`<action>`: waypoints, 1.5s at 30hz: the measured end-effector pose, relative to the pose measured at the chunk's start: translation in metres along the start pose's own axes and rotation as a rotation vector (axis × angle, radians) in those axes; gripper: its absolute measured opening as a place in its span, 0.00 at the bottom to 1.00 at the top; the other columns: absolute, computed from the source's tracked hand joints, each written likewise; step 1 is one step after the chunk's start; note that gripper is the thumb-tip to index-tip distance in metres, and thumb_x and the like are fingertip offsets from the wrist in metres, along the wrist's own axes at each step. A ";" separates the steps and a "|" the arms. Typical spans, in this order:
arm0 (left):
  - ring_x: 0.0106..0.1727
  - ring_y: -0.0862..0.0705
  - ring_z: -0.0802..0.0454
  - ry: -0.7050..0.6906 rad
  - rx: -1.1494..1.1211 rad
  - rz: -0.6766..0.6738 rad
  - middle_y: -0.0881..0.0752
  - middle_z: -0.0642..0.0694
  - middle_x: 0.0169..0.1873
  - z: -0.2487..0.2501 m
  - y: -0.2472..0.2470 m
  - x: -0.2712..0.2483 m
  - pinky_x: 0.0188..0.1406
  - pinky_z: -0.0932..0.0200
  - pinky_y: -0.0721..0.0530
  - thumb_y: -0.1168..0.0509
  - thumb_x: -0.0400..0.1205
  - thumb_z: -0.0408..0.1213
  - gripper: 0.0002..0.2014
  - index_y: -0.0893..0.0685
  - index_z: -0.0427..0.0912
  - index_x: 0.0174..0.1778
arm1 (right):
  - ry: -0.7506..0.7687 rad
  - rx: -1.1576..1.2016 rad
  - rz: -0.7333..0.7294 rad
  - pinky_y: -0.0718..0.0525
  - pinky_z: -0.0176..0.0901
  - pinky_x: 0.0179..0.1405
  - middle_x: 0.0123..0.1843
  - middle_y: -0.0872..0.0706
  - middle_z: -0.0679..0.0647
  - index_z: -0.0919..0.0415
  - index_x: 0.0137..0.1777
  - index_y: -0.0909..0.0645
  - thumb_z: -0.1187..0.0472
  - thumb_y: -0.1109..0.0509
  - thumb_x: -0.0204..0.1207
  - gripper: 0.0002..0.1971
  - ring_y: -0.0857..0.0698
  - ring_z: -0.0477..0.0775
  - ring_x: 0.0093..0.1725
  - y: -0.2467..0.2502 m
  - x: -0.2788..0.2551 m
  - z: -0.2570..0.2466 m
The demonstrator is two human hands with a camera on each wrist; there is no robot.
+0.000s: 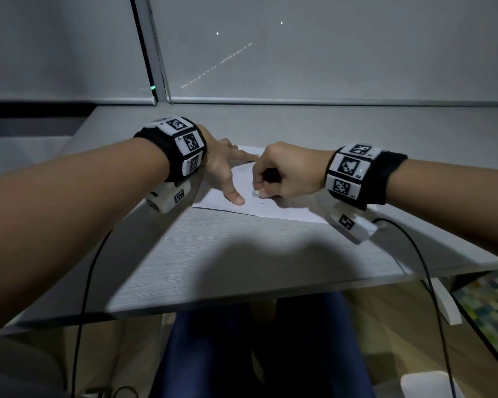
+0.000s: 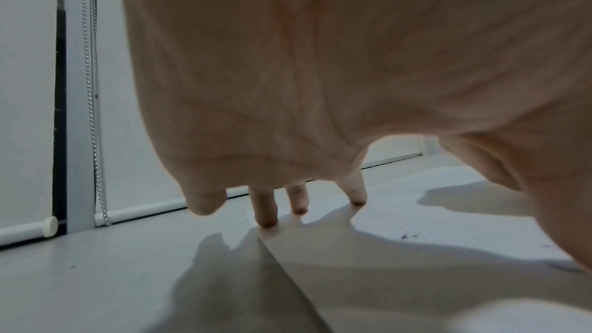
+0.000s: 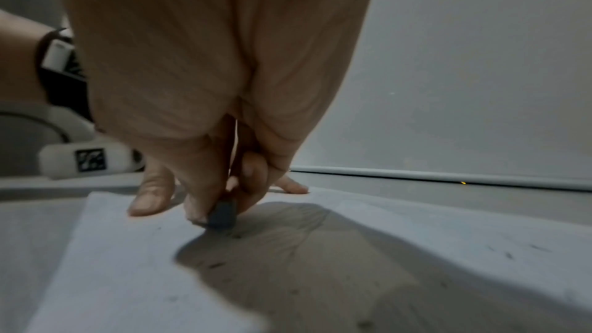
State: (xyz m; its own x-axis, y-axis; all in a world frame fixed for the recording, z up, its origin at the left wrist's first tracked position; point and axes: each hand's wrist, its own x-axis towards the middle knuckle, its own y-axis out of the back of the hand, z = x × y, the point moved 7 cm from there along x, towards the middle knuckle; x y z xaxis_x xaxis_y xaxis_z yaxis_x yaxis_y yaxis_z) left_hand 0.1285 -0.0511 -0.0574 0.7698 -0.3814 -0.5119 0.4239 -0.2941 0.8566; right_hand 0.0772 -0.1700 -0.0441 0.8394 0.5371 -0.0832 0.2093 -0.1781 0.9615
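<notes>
A white sheet of paper [image 1: 282, 209] lies on the grey table [image 1: 213, 254]. My left hand [image 1: 227, 168] rests spread on the sheet's left part, fingers straight and pressing down; its fingertips [image 2: 267, 222] touch the paper [image 2: 416, 212] near its far edge. My right hand [image 1: 273, 179] is curled and pinches a small dark grey eraser [image 3: 221, 214] between thumb and fingers, its lower end on the paper [image 3: 112, 262]. Small dark specks lie on the sheet around the eraser. In the head view the eraser is mostly hidden by the fingers.
Closed roller blinds [image 1: 299, 53] with a bead chain [image 2: 93, 110] stand behind the table's far edge. Black cables [image 1: 431, 282] hang from both wrist cameras over the table's front edge. My legs [image 1: 259, 354] show under the table, and a white object [image 1: 446, 303] lies on the floor at right.
</notes>
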 end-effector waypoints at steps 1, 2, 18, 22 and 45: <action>0.92 0.51 0.41 -0.005 -0.004 -0.003 0.56 0.53 0.92 0.000 0.001 -0.001 0.85 0.30 0.40 0.20 0.63 0.72 0.64 0.56 0.77 0.89 | -0.007 0.013 0.016 0.17 0.33 0.39 0.36 0.09 0.45 0.57 0.45 0.08 0.54 0.19 0.79 0.06 0.14 0.42 0.35 0.004 -0.003 0.004; 0.92 0.51 0.42 -0.010 -0.010 -0.006 0.55 0.53 0.92 -0.001 0.002 -0.002 0.86 0.31 0.41 0.20 0.63 0.71 0.64 0.56 0.77 0.88 | -0.032 0.031 0.063 0.18 0.32 0.38 0.34 0.10 0.44 0.56 0.43 0.09 0.54 0.19 0.79 0.07 0.15 0.41 0.33 0.009 -0.005 0.013; 0.81 0.30 0.42 -0.163 0.065 0.105 0.33 0.56 0.76 0.042 0.001 -0.008 0.76 0.30 0.25 0.27 0.54 0.85 0.65 0.40 0.64 0.87 | -0.083 0.075 0.126 0.18 0.32 0.41 0.39 0.09 0.45 0.57 0.46 0.10 0.52 0.19 0.79 0.09 0.14 0.40 0.37 0.005 -0.015 0.032; 0.84 0.32 0.41 -0.120 0.060 0.052 0.37 0.57 0.82 0.042 0.000 -0.006 0.78 0.31 0.26 0.24 0.55 0.82 0.63 0.42 0.72 0.86 | -0.085 0.062 0.130 0.17 0.36 0.41 0.38 0.08 0.47 0.57 0.45 0.09 0.55 0.19 0.78 0.06 0.12 0.44 0.37 0.001 -0.008 0.032; 0.87 0.39 0.35 -0.093 0.081 0.048 0.40 0.48 0.86 0.040 -0.003 0.005 0.77 0.27 0.31 0.27 0.48 0.86 0.72 0.49 0.68 0.89 | -0.170 -0.021 0.186 0.14 0.42 0.40 0.34 0.09 0.50 0.60 0.41 0.10 0.61 0.23 0.77 0.05 0.11 0.52 0.36 0.012 0.004 0.030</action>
State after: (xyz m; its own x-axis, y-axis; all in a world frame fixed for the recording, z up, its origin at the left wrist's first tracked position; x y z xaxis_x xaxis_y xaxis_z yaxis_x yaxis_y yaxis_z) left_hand 0.1117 -0.0874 -0.0654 0.7389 -0.4751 -0.4778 0.3454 -0.3418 0.8740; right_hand 0.0981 -0.1952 -0.0409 0.9353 0.3496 0.0541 0.0346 -0.2425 0.9695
